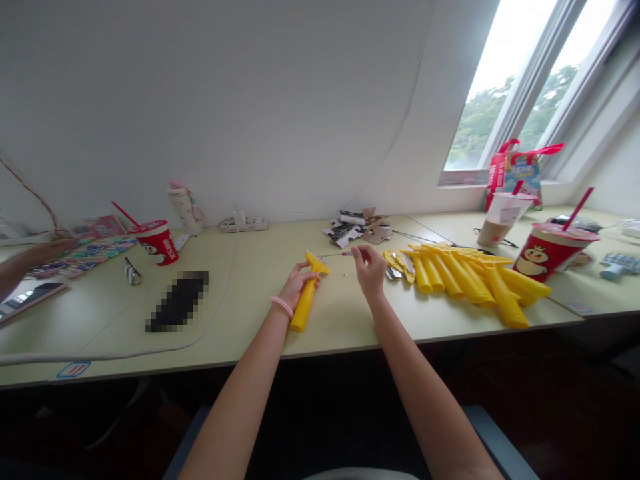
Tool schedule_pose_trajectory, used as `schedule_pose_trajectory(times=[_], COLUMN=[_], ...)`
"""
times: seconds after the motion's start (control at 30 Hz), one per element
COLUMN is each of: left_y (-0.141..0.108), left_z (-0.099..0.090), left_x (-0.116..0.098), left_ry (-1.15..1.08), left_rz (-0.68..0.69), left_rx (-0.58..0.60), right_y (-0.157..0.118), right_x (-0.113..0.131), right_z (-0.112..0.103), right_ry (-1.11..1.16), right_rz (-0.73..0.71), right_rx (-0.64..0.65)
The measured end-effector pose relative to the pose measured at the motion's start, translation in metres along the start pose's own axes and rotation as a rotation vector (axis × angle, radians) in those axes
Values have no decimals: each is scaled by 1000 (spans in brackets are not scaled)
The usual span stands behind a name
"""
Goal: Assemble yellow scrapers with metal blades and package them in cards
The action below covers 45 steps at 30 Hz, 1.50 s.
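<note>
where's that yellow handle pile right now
At right in the head view, the yellow pile is on the table, beside a red cup and right of your right hand.

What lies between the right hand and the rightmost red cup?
The head view shows piled yellow handles there, plus small yellow pieces nearest the right hand.
</note>
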<state>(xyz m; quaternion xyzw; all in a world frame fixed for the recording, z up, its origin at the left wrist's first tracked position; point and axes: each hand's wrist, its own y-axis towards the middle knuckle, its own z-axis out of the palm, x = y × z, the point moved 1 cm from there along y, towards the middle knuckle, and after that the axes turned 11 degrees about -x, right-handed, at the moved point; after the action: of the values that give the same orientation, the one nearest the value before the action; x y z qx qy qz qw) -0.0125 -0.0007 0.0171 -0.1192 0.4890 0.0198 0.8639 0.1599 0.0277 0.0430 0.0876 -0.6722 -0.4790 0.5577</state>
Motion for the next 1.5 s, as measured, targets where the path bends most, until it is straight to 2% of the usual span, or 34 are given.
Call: schedule_pose_trajectory(times=[0.63, 0.93, 1.07, 1.2, 1.5], left_y=[4, 2, 2, 3, 4], left_z=[-3, -1, -1, -2, -2], left_x=[3, 2, 2, 2, 3], left_ry=[4, 17, 17, 16, 29], left_rz=[20, 11, 15, 16, 25], left_rx=[4, -6, 8, -16, -8], right_y=[0, -3, -5, -8, -7], right_x=[2, 1, -2, -7, -2], right_z=[2, 2, 4, 8, 7], right_ry=[-24, -53, -75, 29, 70], right_rz=[-42, -9, 4, 80, 71], right_rx=[62, 80, 178, 283, 220])
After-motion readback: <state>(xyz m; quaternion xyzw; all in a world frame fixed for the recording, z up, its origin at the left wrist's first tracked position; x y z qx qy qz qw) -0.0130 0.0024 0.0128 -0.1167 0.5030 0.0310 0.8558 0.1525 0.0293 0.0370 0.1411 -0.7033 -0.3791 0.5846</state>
